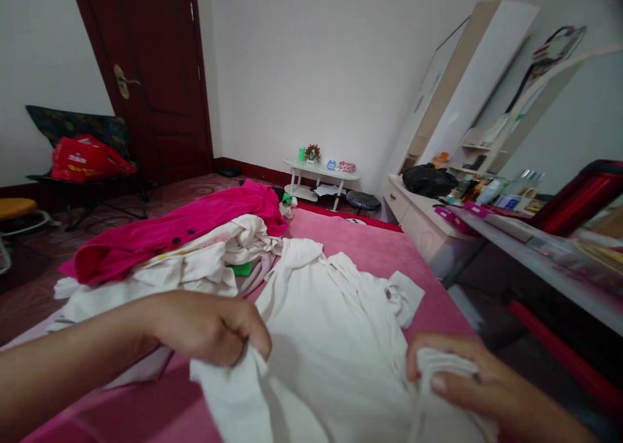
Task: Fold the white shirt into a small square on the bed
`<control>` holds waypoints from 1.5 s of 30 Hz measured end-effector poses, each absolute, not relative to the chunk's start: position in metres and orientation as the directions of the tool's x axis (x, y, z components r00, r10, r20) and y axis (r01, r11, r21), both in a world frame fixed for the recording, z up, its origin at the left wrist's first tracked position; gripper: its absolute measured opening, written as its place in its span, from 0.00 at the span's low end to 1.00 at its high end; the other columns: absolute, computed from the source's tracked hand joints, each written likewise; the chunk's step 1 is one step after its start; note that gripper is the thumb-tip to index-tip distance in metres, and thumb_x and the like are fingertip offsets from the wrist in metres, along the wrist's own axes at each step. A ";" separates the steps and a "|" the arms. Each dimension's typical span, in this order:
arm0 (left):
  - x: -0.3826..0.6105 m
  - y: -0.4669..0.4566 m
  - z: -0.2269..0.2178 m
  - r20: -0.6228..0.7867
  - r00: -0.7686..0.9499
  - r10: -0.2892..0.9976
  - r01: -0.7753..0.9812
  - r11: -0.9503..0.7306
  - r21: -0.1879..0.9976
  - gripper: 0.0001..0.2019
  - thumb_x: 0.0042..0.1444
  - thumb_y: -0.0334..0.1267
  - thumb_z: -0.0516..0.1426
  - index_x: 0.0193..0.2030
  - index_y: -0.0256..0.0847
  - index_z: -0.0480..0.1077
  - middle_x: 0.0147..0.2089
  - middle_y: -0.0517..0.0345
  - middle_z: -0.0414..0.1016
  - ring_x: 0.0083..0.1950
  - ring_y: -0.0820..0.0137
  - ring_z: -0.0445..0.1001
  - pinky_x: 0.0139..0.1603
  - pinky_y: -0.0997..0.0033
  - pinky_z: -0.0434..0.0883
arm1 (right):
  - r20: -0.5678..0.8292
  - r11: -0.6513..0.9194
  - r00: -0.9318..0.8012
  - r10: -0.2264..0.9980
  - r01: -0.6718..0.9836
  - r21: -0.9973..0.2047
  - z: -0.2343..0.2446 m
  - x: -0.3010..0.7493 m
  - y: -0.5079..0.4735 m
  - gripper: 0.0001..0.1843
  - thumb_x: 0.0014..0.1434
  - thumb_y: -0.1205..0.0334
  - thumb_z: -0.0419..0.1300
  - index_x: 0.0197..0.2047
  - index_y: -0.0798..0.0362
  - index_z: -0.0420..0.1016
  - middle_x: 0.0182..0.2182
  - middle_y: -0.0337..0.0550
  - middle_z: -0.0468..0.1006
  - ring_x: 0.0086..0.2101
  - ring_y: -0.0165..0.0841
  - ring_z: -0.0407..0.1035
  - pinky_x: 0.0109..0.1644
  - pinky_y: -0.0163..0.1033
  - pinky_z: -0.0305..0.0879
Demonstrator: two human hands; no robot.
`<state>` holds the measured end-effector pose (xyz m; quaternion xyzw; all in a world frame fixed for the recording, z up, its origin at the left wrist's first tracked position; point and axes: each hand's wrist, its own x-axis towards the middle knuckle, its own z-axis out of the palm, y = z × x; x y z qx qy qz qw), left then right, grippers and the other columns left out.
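A white garment [331, 326] lies spread on the pink bed [374, 248] in front of me. My left hand [209, 329] is closed in a fist on the garment's near left edge. My right hand [462, 371] pinches a bunched fold of the same garment at its near right edge. The collar end of the garment points away from me, with a short sleeve [406, 294] sticking out to the right.
A pile of clothes lies at the left of the bed: a bright pink coat [180, 232] on white garments [195, 261]. A dresser [428, 219] and cluttered desk [535, 248] stand right. A small white table [321, 174], dark red door [146, 73], chair with red bag [82, 157] stand beyond.
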<state>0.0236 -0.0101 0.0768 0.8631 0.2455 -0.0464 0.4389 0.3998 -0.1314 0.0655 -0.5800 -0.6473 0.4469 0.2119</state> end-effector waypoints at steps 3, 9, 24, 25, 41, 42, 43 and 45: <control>0.040 -0.005 0.042 -0.502 0.860 -0.089 0.441 -0.365 0.820 0.12 0.41 0.27 0.54 0.34 0.42 0.74 0.24 0.68 0.67 0.26 0.74 0.68 0.27 0.78 0.66 | -0.450 -0.177 -0.390 0.803 0.565 -0.806 0.044 0.389 -0.111 0.28 0.42 0.42 0.67 0.44 0.50 0.76 0.34 0.42 0.77 0.31 0.34 0.71 0.31 0.34 0.65; 0.083 0.056 0.022 -0.043 0.891 0.453 0.391 -0.713 0.581 0.15 0.50 0.28 0.55 0.45 0.39 0.73 0.42 0.54 0.77 0.42 0.66 0.75 0.46 0.69 0.70 | 0.119 0.093 -0.008 0.993 0.671 -0.735 0.011 0.411 -0.030 0.22 0.52 0.49 0.60 0.46 0.53 0.74 0.46 0.50 0.76 0.46 0.41 0.70 0.52 0.46 0.64; 0.120 0.171 -0.047 0.158 0.549 0.820 0.767 -0.571 0.293 0.38 0.45 0.41 0.62 0.64 0.37 0.56 0.60 0.42 0.64 0.60 0.55 0.66 0.59 0.61 0.64 | 0.510 -0.160 0.675 0.532 0.672 -0.723 -0.016 0.488 0.009 0.19 0.48 0.51 0.60 0.39 0.54 0.75 0.32 0.44 0.78 0.32 0.38 0.72 0.35 0.38 0.64; 0.119 0.170 -0.047 0.160 0.531 0.832 0.781 -0.554 0.289 0.39 0.45 0.43 0.62 0.65 0.36 0.56 0.60 0.41 0.64 0.60 0.54 0.66 0.59 0.60 0.65 | 0.519 -0.117 0.699 0.492 0.644 -0.756 -0.017 0.497 0.006 0.19 0.47 0.51 0.60 0.39 0.55 0.75 0.32 0.44 0.77 0.32 0.38 0.71 0.35 0.37 0.64; 0.109 0.058 0.033 -0.185 0.920 0.345 0.390 -0.847 0.360 0.10 0.44 0.37 0.64 0.36 0.42 0.76 0.32 0.58 0.79 0.33 0.68 0.75 0.32 0.75 0.66 | -0.259 -0.168 -0.002 0.966 0.755 -0.634 -0.006 0.474 -0.046 0.15 0.47 0.51 0.62 0.33 0.53 0.77 0.31 0.41 0.81 0.35 0.40 0.73 0.36 0.38 0.69; 0.107 0.046 0.038 -0.257 0.942 0.214 0.304 -0.867 0.394 0.10 0.43 0.36 0.65 0.35 0.42 0.76 0.31 0.59 0.79 0.31 0.68 0.74 0.31 0.75 0.65 | -0.301 -0.174 -0.041 0.953 0.739 -0.651 0.004 0.472 -0.051 0.16 0.47 0.50 0.62 0.32 0.54 0.78 0.31 0.42 0.81 0.34 0.39 0.73 0.35 0.37 0.68; 0.106 0.039 0.044 -0.307 0.946 0.105 0.236 -0.872 0.430 0.11 0.42 0.36 0.66 0.35 0.41 0.76 0.30 0.59 0.79 0.31 0.68 0.74 0.30 0.75 0.65 | -0.339 -0.180 -0.083 0.937 0.718 -0.673 0.014 0.473 -0.053 0.17 0.48 0.49 0.62 0.33 0.55 0.78 0.31 0.42 0.81 0.33 0.39 0.73 0.34 0.36 0.68; 0.108 0.043 0.057 -0.346 0.938 0.008 0.185 -0.857 0.482 0.09 0.41 0.31 0.66 0.33 0.40 0.75 0.29 0.61 0.78 0.30 0.69 0.73 0.29 0.77 0.65 | -0.384 -0.202 -0.133 0.914 0.673 -0.711 0.034 0.480 -0.048 0.20 0.48 0.47 0.62 0.35 0.57 0.78 0.33 0.45 0.81 0.32 0.39 0.73 0.33 0.37 0.68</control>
